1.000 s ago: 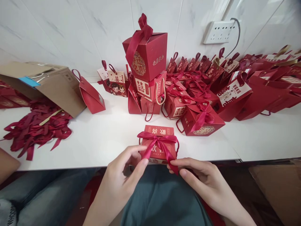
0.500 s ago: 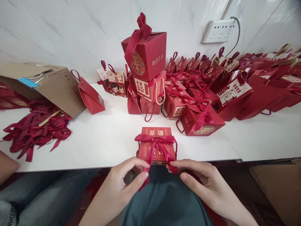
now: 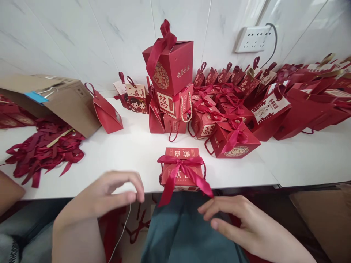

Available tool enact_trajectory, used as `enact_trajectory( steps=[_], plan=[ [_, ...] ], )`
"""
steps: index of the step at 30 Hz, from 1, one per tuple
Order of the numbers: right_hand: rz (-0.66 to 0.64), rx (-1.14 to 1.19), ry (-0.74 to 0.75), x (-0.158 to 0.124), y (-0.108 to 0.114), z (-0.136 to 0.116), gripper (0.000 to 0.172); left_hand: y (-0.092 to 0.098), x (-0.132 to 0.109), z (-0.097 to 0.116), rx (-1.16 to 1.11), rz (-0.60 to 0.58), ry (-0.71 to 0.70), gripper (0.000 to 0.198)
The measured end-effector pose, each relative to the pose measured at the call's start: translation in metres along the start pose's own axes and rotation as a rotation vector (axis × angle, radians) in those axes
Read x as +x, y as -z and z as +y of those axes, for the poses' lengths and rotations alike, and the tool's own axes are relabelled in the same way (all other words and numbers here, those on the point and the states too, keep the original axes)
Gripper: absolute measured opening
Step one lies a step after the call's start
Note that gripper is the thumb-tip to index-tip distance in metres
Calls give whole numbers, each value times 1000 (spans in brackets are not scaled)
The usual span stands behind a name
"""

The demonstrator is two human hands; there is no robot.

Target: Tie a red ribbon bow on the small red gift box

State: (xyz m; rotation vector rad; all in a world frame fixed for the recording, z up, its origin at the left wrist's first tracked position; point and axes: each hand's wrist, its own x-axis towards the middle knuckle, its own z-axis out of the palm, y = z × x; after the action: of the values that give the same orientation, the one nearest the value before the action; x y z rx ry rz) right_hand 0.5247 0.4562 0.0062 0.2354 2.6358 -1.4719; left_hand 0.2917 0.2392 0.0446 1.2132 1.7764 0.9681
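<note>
A small red gift box [image 3: 181,171] with rope handles sits at the table's front edge. Tied across its top is a dark pink ribbon bow [image 3: 183,166], whose two tails hang over the front. My left hand [image 3: 106,197] is off to the left of the box, raised near the table edge, fingers curved and apart, holding nothing. Just below the right ribbon tail, my right hand [image 3: 233,219] has its thumb and fingers apart with nothing between them.
Behind the box stands a stack of red boxes [image 3: 171,69]. Many more bags and boxes [image 3: 236,140] fill the back right. At the left lie a ribbon pile [image 3: 46,146] and a cardboard box [image 3: 74,106]. Part of another person's arm [image 3: 9,191] shows at the left edge.
Both hands have let go of the ribbon tails. My left hand has moved left, away from the box; my right hand has moved slightly down and right.
</note>
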Motion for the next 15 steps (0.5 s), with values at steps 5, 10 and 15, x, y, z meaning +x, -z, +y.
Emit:
enact_trajectory(
  steps=[5, 10, 15],
  plan=[
    [-195, 107, -18, 17, -22, -9, 18, -15, 47, 10, 238, 430, -217, 16],
    [-40, 528, -28, 53, -66, -20, 26, -35, 73, 12, 338, 351, -232, 15],
    [76, 684, 8, 71, -85, -28, 32, -39, 71, 15, 360, 357, -241, 16]
  ],
)
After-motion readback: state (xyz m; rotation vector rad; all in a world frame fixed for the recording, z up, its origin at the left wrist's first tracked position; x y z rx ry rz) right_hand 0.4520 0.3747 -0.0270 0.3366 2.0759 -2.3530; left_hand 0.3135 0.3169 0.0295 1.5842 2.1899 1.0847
